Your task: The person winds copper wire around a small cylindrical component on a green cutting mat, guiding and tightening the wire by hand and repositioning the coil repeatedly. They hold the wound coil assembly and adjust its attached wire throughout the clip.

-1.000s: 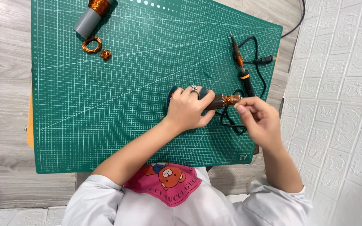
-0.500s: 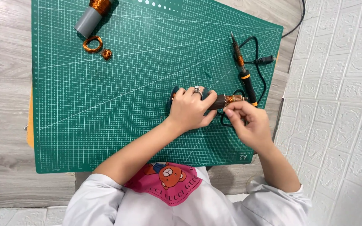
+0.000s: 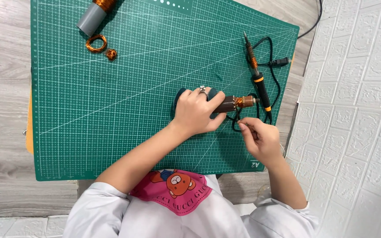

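While pinned under the left hand (image 3: 198, 113) near the right side of the green cutting mat (image 3: 111, 110), motor armature (image 3: 230, 104) lies flat, long axis roughly left-right, shaft and copper commutator end pointing right toward the soldering iron (image 3: 257, 79). Left hand clenched around armature's dark core, ring on one finger, blue part showing behind the fingers. Right hand (image 3: 261, 140) just below and right of the commutator end, fingertips pinched together; looks like thin wire held there, too fine to confirm. Judged rigid and fairly dense for its size; steel core good for a firm grip, copper windings and commutator delicate, best left untouched. Round body likely to roll if let go. Fine wire judged soft, easy to kink or snap.

Soldering iron rests on mat just right of armature, tip pointing up and away, black cord (image 3: 270, 66) looping around it. Far top left: grey tube (image 3: 91, 20) with copper winding, loose copper wire coil (image 3: 96, 43), small copper wad (image 3: 110, 54). Mat sits on wood-grain counter (image 3: 3, 88); white textured wall (image 3: 358, 110) at right.
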